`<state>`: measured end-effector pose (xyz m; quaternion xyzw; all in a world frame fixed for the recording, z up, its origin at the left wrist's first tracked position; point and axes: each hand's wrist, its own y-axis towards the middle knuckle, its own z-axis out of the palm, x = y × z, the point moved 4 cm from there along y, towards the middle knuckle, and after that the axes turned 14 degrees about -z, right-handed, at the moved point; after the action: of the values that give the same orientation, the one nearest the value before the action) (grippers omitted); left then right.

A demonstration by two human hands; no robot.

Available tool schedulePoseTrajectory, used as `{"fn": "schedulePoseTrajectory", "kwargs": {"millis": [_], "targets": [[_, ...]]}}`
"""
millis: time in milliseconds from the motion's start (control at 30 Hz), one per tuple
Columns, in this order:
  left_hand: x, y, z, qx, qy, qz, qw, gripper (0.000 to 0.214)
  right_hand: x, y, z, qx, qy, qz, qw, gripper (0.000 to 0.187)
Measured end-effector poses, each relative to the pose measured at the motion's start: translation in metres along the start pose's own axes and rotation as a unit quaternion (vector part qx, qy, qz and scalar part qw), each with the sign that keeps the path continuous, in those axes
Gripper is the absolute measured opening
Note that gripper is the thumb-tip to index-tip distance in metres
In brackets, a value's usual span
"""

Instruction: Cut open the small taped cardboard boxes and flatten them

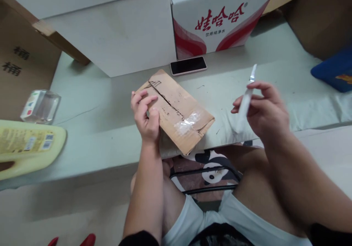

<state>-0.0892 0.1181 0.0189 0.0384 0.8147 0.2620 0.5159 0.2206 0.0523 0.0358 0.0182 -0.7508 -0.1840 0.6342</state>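
My left hand (pixel 145 116) grips a small brown cardboard box (pixel 172 95) by its left side, thumb and fingers curled over the edge. The box lies tilted near the front edge of the table, a dark slit running along its top and a patch of clear tape near its right end. Raised to the right, apart from the box, my right hand (pixel 265 108) is closed around a utility knife (pixel 245 101) with a white handle. Its short blade points up and away from me.
A phone (pixel 188 66) lies behind the box, before a white carton (pixel 115 37) and a red-and-white water carton (pixel 217 22). At left are a clear container (pixel 41 106) and a yellow bottle (pixel 30 147). A blue package (pixel 334 70) stands at right.
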Motion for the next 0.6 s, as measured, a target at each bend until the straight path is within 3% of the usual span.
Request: {"fn": "schedulePoseTrajectory", "kwargs": {"millis": [67, 167, 300, 367, 467, 600], "targets": [[0.0, 0.0, 0.001, 0.002, 0.006, -0.008, 1.0, 0.025, 0.014, -0.004, 0.003, -0.017, 0.077, -0.022, 0.997, 0.028], [0.0, 0.0, 0.001, 0.005, 0.009, -0.004, 1.0, 0.024, 0.027, -0.011, 0.018, 0.018, 0.091, -0.052, 0.994, 0.028], [-0.001, 0.0, 0.0, -0.001, 0.009, 0.009, 1.0, 0.025, 0.045, -0.023, 0.042, 0.044, 0.122, -0.162, 0.978, 0.019], [-0.001, 0.0, 0.0, -0.001, 0.015, 0.003, 1.0, 0.026, 0.053, -0.027, 0.052, 0.037, 0.082, -0.197, 0.976, 0.021], [-0.001, 0.001, 0.001, 0.002, 0.022, -0.005, 1.0, 0.026, 0.061, -0.028, 0.062, 0.027, -0.025, -0.192, 0.981, 0.019], [-0.003, 0.0, 0.002, -0.002, 0.02, -0.005, 1.0, 0.025, 0.065, -0.025, 0.062, -0.019, -0.071, -0.198, 0.978, 0.022]]}}
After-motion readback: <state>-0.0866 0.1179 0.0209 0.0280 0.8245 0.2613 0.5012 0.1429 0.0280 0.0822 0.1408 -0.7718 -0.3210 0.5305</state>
